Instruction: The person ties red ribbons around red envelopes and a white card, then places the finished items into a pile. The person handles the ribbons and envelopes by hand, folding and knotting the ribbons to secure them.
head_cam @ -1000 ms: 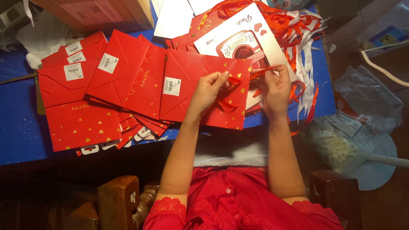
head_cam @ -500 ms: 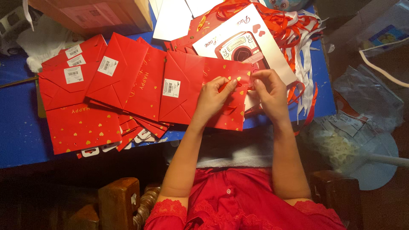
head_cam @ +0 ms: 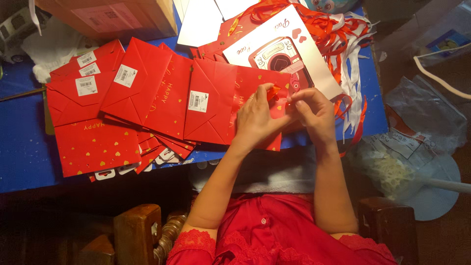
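Both bare forearms reach up from six o'clock toward twelve, converging. The left hand point(head_cam: 257, 118) lies palm down, fingers point(head_cam: 265, 91) curled and pinched at their tips. The right hand point(head_cam: 314, 113), at its three o'clock, bends its fingers point(head_cam: 297, 100) inward to meet them.

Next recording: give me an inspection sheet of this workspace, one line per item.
Surface: blue table, mostly covered.
Job's things: flat red gift bag under both hands; short orange-red ribbon piece at the fingertips.
Clutter: fanned stack of red bags with white barcode stickers; white card with a pink picture; pile of orange and white ribbons; cardboard box.
Hands: left hand flat on the bag, pinching the ribbon; right hand pinching beside it.
Cables: white cord at far right.
Surroundings: clear plastic bags on the right; dark wooden chair parts below.
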